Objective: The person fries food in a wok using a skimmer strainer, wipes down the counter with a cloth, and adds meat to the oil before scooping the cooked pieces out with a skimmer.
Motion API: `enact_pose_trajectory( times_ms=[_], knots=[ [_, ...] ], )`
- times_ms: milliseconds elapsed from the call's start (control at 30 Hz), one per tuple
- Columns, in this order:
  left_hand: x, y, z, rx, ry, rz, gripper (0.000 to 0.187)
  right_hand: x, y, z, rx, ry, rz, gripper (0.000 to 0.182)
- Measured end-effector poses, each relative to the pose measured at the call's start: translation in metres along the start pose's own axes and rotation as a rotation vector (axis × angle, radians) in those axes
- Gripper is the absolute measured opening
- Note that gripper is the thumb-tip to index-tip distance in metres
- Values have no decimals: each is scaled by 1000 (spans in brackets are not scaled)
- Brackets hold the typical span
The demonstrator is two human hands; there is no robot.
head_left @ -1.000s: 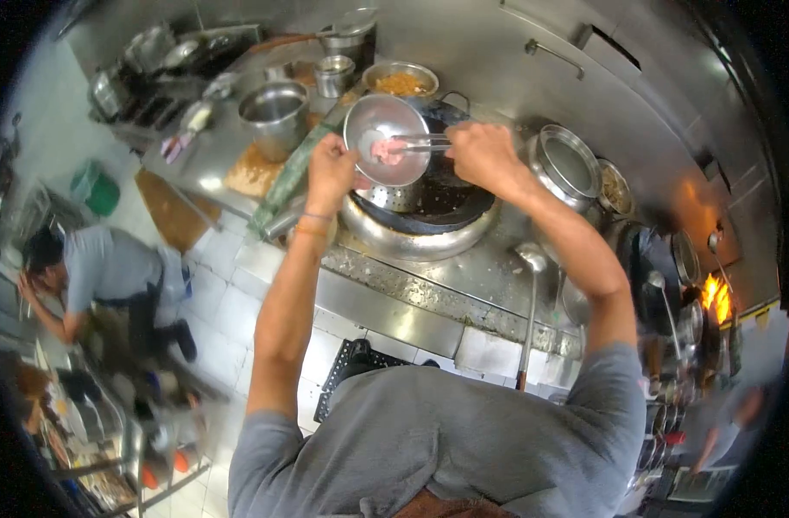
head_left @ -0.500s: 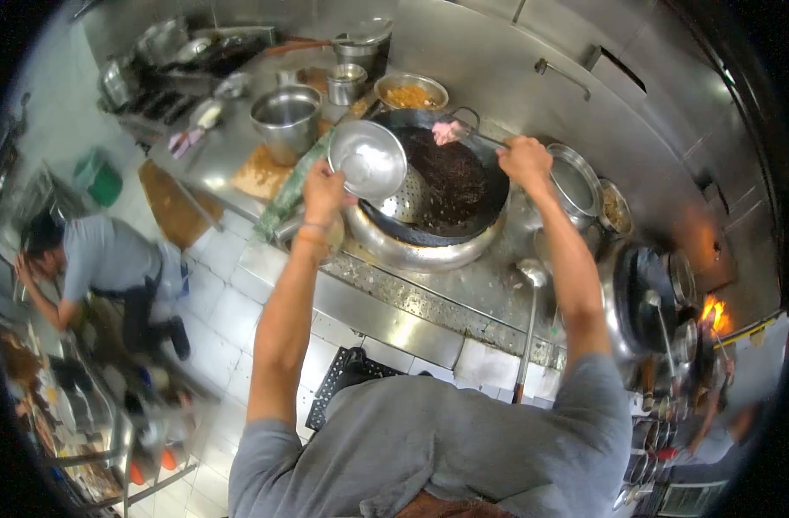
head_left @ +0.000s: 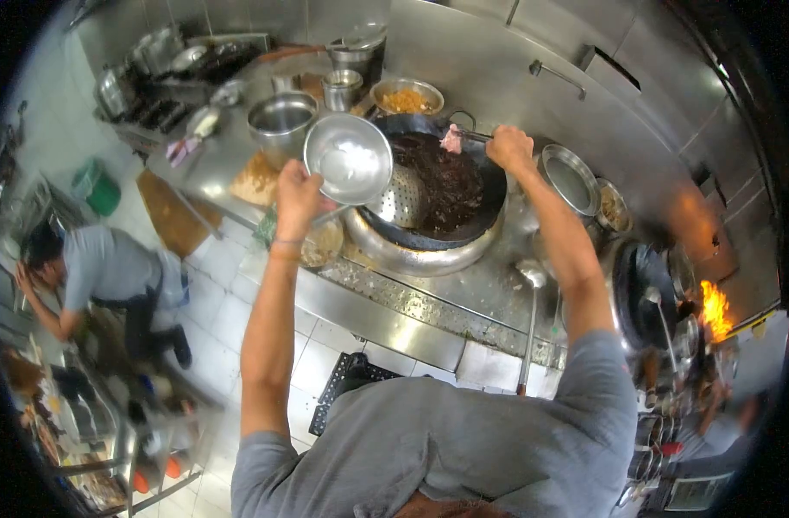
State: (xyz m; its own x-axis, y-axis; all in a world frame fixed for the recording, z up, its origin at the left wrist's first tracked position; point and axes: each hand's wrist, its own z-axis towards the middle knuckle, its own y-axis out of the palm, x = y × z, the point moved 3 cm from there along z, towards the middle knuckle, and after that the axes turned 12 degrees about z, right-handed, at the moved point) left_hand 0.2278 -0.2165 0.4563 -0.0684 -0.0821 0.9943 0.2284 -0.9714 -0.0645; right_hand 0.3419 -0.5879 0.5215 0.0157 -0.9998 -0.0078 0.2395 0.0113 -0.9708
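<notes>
My left hand (head_left: 299, 194) is closed on the rim of a shiny metal bowl (head_left: 350, 160), tilted so that its inside shows. Just below the bowl a perforated metal strainer (head_left: 403, 197) rests at the left side of a big black wok (head_left: 491, 194); its handle runs toward my left hand. Dark brown food (head_left: 446, 190) with small bits lies in the wok. Over the wok's far right side, my right hand (head_left: 511, 147) grips a thin dark-handled utensil (head_left: 476, 135). At the utensil's far end is a pink lump (head_left: 451, 139), whose kind I cannot tell.
Behind the wok stand a bowl of orange food (head_left: 407, 101) and metal pots (head_left: 282, 118). A round metal pan (head_left: 571, 180) sits to the right. A ladle (head_left: 531, 319) leans on the counter front. Flames (head_left: 716, 309) rise by another wok. A person (head_left: 114, 268) bends at left.
The metal bowl and my left hand have shifted left. My right hand has moved slightly left and up, while the pink lump stays over the wok. Flames at right have grown.
</notes>
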Motion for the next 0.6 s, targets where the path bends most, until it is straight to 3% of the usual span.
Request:
enact_pose_trajectory(
  times_ms=[233,600],
  knots=[
    [-9,-6,3,21,2,8,9,-6,10,7,-53,-97,-58,30],
    [-25,15,21,79,1,-15,11,-19,-31,-8,87,3,157,28]
  ],
)
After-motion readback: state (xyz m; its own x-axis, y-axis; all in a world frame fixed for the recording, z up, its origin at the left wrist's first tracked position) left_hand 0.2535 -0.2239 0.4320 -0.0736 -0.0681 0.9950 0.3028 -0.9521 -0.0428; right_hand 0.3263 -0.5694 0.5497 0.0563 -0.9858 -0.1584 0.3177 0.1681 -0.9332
